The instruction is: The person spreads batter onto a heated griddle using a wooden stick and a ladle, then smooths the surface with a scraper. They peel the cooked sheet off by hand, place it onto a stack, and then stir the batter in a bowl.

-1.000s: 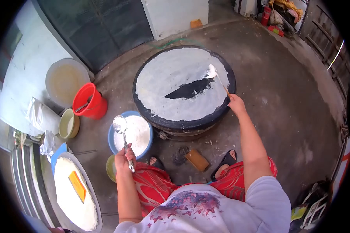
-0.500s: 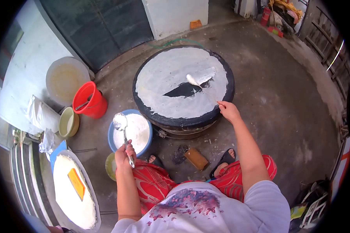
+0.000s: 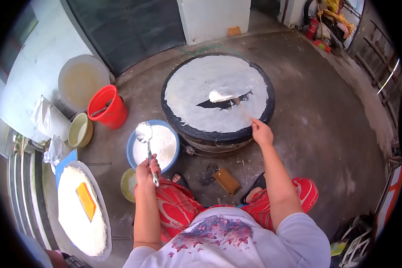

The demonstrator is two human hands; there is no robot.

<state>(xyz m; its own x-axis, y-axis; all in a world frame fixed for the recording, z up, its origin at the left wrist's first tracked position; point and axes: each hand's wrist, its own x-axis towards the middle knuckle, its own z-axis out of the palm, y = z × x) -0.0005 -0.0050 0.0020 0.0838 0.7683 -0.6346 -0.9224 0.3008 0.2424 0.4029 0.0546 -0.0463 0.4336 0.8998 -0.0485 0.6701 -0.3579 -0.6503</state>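
Observation:
My left hand [image 3: 148,170] is closed around the handle of a metal ladle [image 3: 144,132], whose bowl is above a blue basin [image 3: 177,152] of white batter [image 3: 158,149]. My right hand [image 3: 261,131] grips the thin handle of a spreader [image 3: 222,96]; its far end is coated in white batter. That end lies on a large round black griddle [image 3: 174,123]. A thin white layer [image 3: 210,73] covers most of the griddle, with a narrow dark gap [image 3: 216,105] in it beside the spreader. The handle is blurred.
A red bucket [image 3: 108,107] and an olive basin [image 3: 80,130] stand at left. Nearer is a stack of white sheets [image 3: 78,219] with an orange scraper [image 3: 85,201] on top. By my feet are a brick [image 3: 227,181] and a small green bowl [image 3: 128,185].
The spreader has swung round, and the dark gap in the white layer has become narrower. My left hand still holds the ladle over the basin. The whole view has shifted slightly.

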